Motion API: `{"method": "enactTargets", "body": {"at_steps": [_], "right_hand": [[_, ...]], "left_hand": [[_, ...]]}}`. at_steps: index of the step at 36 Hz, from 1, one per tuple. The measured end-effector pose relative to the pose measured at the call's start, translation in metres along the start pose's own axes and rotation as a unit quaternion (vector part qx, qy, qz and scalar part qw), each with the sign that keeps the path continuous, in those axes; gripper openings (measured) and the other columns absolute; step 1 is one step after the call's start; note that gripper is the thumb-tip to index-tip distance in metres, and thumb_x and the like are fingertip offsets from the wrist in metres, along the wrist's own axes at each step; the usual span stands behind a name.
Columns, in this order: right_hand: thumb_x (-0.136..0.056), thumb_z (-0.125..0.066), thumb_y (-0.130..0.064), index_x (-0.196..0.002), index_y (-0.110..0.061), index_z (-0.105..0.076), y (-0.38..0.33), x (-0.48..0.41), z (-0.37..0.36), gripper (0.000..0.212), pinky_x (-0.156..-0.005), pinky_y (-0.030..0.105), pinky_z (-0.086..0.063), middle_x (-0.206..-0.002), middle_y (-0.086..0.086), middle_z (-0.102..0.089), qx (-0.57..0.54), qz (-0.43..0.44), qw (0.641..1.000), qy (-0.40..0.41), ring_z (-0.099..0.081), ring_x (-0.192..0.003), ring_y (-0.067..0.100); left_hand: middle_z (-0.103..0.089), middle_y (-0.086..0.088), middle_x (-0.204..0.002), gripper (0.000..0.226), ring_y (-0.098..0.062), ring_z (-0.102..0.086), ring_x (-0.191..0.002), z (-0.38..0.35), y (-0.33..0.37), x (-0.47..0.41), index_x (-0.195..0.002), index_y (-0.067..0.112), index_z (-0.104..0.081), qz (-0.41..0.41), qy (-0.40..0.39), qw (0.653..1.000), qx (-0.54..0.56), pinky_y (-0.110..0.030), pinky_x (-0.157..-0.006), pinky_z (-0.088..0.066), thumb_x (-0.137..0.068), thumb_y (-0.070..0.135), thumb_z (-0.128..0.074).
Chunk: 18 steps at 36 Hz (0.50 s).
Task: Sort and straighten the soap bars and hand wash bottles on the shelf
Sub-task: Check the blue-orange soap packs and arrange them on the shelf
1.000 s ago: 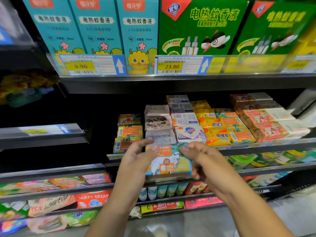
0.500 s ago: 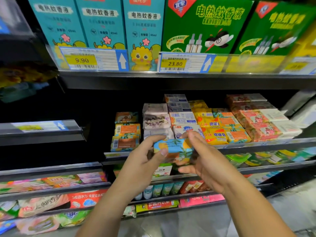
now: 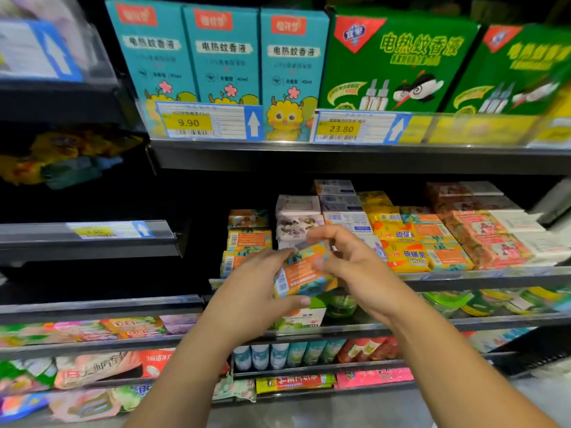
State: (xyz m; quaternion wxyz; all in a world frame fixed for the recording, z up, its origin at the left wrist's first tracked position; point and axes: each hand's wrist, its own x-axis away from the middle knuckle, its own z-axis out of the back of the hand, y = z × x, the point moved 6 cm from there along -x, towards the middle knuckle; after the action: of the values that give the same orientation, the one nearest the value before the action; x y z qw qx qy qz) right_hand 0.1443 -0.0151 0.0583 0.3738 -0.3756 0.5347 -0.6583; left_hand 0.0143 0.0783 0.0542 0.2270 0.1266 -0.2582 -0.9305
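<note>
Both hands hold one soap box [image 3: 304,273] in the air in front of the soap shelf [image 3: 482,278], not resting on it. The left hand [image 3: 253,295] grips the box's left end, where the barcode is: thumb underneath, fingers over the top edge. The right hand [image 3: 358,267] has the right end, its thumb pressed on the orange face and its curled fingers over the far edge (how firmly it pinches is hard to judge through the blur). The box is tilted, left end lower, with the orange face toward the camera and teal sides showing. Just behind the grip and a little to its left stands a stack of similar orange boxes [image 3: 248,242], and straight behind it are white boxes [image 3: 296,222] with purple print. To the right of the grip lie yellow packs [image 3: 401,254], and farther right, red packs [image 3: 491,242]. Directly under the held box, one shelf down, sits a white-and-green carton [image 3: 304,319]. Lower again is a row of small bottles [image 3: 278,355]. High above the grip, the upper shelf carries teal cartons [image 3: 222,57] and green cartons [image 3: 398,63], with a 9.90 tag [image 3: 188,122] and a 23.80 tag [image 3: 341,128] on its rail.
</note>
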Motion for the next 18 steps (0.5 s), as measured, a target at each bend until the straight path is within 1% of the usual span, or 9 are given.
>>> {"method": "enactTargets", "body": {"at_steps": [2, 4, 5, 7, 9, 12, 14, 16, 18], "right_hand": [[-0.098, -0.062, -0.013, -0.115, -0.03, -0.064, -0.001, -0.012, 0.008, 0.024, -0.087, 0.041, -0.055, -0.117, -0.001, -0.066, 0.022, 0.004, 0.999, 0.027, -0.067, -0.103, 0.025], [-0.098, -0.063, -0.02, -0.11, -0.029, -0.062, -0.001, -0.028, 0.021, 0.015, -0.083, 0.028, -0.05, -0.112, -0.001, -0.064, 0.121, 0.024, 0.989, 0.077, -0.064, -0.099, 0.02], [-0.097, -0.064, -0.024, -0.111, -0.029, -0.061, -0.001, -0.037, 0.027, 0.016, -0.084, 0.024, -0.045, -0.113, -0.004, -0.06, 0.198, 0.034, 0.975, 0.097, -0.06, -0.104, 0.017], [-0.095, -0.065, -0.039, -0.13, -0.028, -0.055, 0.0, -0.054, 0.032, 0.038, -0.095, 0.025, -0.038, -0.124, -0.004, -0.051, 0.366, 0.044, 0.924, 0.103, -0.049, -0.121, 0.018], [-0.094, -0.06, -0.055, -0.15, -0.026, -0.039, 0.004, -0.067, 0.03, 0.066, -0.109, 0.031, -0.027, -0.144, 0.005, -0.041, 0.47, 0.041, 0.88, 0.057, -0.032, -0.138, 0.025], [-0.09, -0.043, -0.074, -0.159, -0.034, -0.015, 0.011, -0.08, 0.022, 0.084, -0.12, 0.041, -0.01, -0.159, 0.01, -0.024, 0.53, -0.001, 0.848, -0.024, -0.015, -0.147, 0.03], [-0.075, -0.021, -0.092, -0.159, -0.039, -0.007, 0.018, -0.091, 0.02, 0.099, -0.121, 0.049, -0.009, -0.159, 0.008, -0.024, 0.583, 0.008, 0.811, -0.04, -0.015, -0.147, 0.031], [-0.058, 0.001, -0.102, -0.158, -0.043, -0.005, 0.031, -0.102, 0.02, 0.116, -0.121, 0.053, -0.007, -0.164, 0.004, -0.017, 0.603, 0.011, 0.796, -0.055, -0.01, -0.15, 0.03], [-0.05, 0.008, -0.105, -0.157, -0.046, -0.006, 0.043, -0.108, 0.023, 0.123, -0.123, 0.053, 0.0, -0.167, 0.001, -0.01, 0.598, 0.001, 0.8, -0.055, -0.004, -0.153, 0.024]], "left_hand": [[-0.043, 0.007, -0.144, 0.081, -0.013, -0.037, -0.134, 0.001, -0.013, 0.0, -0.152, 0.031, -0.031, 0.034, 0.019, 0.999, 0.013, -0.032, -0.107, -0.04, -0.086, 0.057, -0.068], [-0.045, 0.004, -0.139, 0.075, -0.018, -0.038, -0.13, 0.003, -0.028, -0.002, -0.149, 0.027, -0.036, 0.057, 0.048, 0.997, 0.011, -0.032, -0.105, -0.04, -0.087, 0.047, -0.072], [-0.048, 0.0, -0.135, 0.072, -0.022, -0.041, -0.126, 0.005, -0.036, -0.005, -0.146, 0.023, -0.041, 0.062, 0.069, 0.996, 0.005, -0.034, -0.103, -0.04, -0.086, 0.041, -0.076], [-0.056, -0.009, -0.126, 0.066, -0.031, -0.049, -0.117, 0.009, -0.055, -0.017, -0.137, 0.014, -0.053, 0.077, 0.121, 0.99, 0.003, -0.042, -0.099, -0.043, -0.079, 0.028, -0.083], [-0.059, -0.015, -0.121, 0.063, -0.037, -0.055, -0.112, 0.011, -0.075, -0.031, -0.129, 0.008, -0.059, 0.114, 0.168, 0.979, 0.016, -0.045, -0.098, -0.044, -0.074, 0.021, -0.087], [-0.056, -0.018, -0.122, 0.067, -0.041, -0.051, -0.114, 0.013, -0.101, -0.048, -0.13, 0.003, -0.055, 0.158, 0.234, 0.959, -0.007, -0.037, -0.098, -0.032, -0.075, 0.024, -0.087], [-0.06, -0.023, -0.113, 0.066, -0.046, -0.054, -0.108, 0.015, -0.111, -0.057, -0.125, -0.002, -0.057, 0.147, 0.273, 0.95, -0.044, -0.039, -0.096, -0.031, -0.073, 0.025, -0.088], [-0.061, -0.017, -0.12, 0.069, -0.042, -0.053, -0.113, 0.018, -0.113, -0.07, -0.132, 0.008, -0.054, 0.181, 0.262, 0.946, -0.053, -0.037, -0.098, -0.03, -0.075, 0.029, -0.086], [-0.054, -0.007, -0.136, 0.071, -0.03, -0.046, -0.127, 0.017, -0.118, -0.086, -0.14, 0.022, -0.045, 0.229, 0.236, 0.939, -0.099, -0.033, -0.102, -0.027, -0.08, 0.038, -0.081]]}}
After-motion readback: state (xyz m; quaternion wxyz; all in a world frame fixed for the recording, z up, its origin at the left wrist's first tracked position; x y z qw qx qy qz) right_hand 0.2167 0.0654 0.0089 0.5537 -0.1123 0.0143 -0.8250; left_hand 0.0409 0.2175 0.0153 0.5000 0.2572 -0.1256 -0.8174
